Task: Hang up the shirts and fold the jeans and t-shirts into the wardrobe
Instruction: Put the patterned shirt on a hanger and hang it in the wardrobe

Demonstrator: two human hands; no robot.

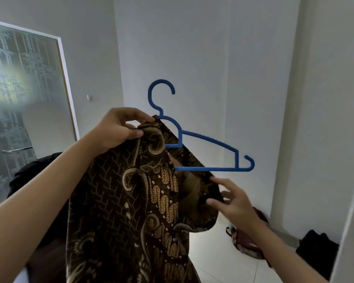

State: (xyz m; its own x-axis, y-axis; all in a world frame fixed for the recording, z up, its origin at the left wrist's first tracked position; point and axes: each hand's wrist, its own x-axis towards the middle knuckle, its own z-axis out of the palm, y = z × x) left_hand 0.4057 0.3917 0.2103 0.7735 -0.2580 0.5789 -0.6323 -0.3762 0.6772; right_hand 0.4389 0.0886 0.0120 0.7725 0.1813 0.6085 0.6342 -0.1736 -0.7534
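A brown batik shirt (121, 201) with gold swirls hangs in mid-air in front of me, its left shoulder draped over a blue plastic hanger (211, 139). The hanger's hook points up and its right arm sticks out bare. My left hand (119, 127) pinches the shirt's collar area together with the hanger's neck. Lower right, my right hand (231, 199) pinches the shirt's loose front edge between thumb and fingers, below the hanger's bottom bar.
A frosted glass door (18, 103) with a bamboo print and metal handle stands at the left. Dark clothing (29, 176) lies behind my left arm. On the white tiled floor at right sit a patterned bag (245, 240) and a black garment (317, 250). A white panel edge (352, 221) rises at far right.
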